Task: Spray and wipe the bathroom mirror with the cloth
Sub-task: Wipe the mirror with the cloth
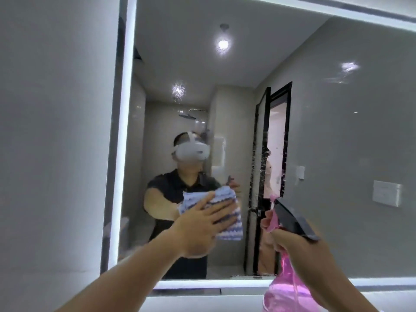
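Note:
A large mirror with a lit white border fills the wall ahead. My left hand presses a blue-and-white striped cloth flat against the lower middle of the glass, fingers spread. To its right, my right hand grips a pink spray bottle with a dark trigger head, nozzle aimed at the mirror. Droplets and streaks of spray cling to the glass above the nozzle.
A plain grey wall lies left of the mirror. The mirror's lit lower edge runs just above a white ledge. A person wearing a white headset, a shower and a black-framed doorway appear as reflections.

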